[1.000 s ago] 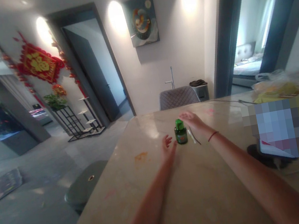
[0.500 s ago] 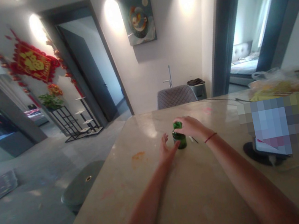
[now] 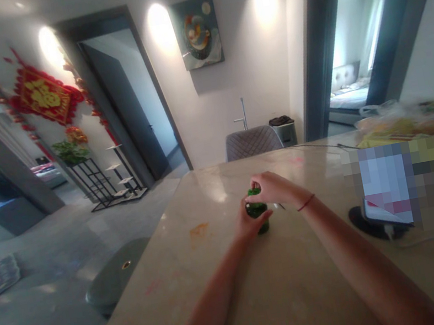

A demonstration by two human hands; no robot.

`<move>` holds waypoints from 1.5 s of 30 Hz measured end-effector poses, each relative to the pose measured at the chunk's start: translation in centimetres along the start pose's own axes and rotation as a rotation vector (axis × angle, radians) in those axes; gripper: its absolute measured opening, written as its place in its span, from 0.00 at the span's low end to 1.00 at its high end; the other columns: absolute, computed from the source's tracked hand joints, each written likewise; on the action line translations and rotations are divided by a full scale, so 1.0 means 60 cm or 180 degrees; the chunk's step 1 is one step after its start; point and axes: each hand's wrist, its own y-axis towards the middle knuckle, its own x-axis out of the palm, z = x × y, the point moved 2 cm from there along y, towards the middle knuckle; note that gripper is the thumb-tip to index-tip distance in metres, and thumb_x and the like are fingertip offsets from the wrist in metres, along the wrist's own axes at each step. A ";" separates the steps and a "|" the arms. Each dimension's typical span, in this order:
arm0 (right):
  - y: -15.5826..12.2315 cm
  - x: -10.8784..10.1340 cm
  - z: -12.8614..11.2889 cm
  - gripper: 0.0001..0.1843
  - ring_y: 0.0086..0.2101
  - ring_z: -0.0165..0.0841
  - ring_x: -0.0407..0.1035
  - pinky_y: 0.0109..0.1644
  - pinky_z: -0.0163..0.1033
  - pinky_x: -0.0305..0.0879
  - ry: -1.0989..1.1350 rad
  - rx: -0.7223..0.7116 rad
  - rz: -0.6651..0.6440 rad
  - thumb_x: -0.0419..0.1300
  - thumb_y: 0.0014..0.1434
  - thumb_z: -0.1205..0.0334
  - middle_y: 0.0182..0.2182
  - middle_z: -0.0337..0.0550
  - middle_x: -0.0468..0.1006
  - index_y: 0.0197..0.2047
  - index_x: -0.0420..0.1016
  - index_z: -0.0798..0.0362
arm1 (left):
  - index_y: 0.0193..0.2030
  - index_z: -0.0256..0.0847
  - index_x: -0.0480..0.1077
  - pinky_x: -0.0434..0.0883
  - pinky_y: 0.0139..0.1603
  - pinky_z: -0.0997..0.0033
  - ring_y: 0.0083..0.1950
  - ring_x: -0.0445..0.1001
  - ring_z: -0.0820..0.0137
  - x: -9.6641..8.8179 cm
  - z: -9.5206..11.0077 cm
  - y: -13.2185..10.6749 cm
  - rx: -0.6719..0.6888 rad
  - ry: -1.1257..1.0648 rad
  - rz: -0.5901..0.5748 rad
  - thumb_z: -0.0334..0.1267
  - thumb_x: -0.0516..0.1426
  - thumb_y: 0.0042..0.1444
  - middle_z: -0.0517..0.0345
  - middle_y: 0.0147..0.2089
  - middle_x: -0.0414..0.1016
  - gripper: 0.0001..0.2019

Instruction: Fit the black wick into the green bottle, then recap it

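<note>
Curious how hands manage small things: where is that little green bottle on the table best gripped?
Probably around the rounded body of the squat dark-green bottle, coming from the near side, as the left hand does: it stands upright and its body fills the fingers. The right hand comes over the bright-green cap from above.

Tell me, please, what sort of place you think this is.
It looks like a private home, probably an apartment: a bed shows through a doorway on the right, a red hanging decorates the wall, and a stone-topped table stands in the living area.
</note>
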 end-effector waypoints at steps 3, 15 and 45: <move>0.001 -0.002 -0.008 0.16 0.26 0.30 0.65 0.28 0.32 0.53 0.0074 -0.0046 0.0152 0.62 0.45 0.50 0.25 0.42 0.74 0.29 0.70 0.55 | 0.47 0.39 0.62 0.68 0.45 0.67 0.43 0.71 0.67 -0.003 0.011 0.001 0.0041 -0.0063 0.0117 0.44 0.65 0.35 0.55 0.42 0.72 0.31; -0.006 -0.027 0.013 0.17 0.23 0.27 0.63 0.26 0.31 0.52 0.0508 0.0263 0.0318 0.58 0.49 0.48 0.22 0.39 0.71 0.28 0.68 0.55 | 0.42 0.39 0.66 0.66 0.39 0.68 0.36 0.70 0.69 -0.030 0.046 0.017 0.0126 0.0682 -0.0085 0.51 0.64 0.35 0.56 0.36 0.73 0.28; -0.030 -0.060 0.006 0.26 0.26 0.32 0.66 0.29 0.34 0.55 0.0554 0.0526 -0.0279 0.47 0.54 0.38 0.25 0.44 0.73 0.32 0.69 0.54 | 0.43 0.38 0.67 0.67 0.38 0.70 0.36 0.70 0.69 -0.072 0.089 0.028 0.0363 0.1124 -0.0846 0.53 0.62 0.38 0.56 0.36 0.73 0.28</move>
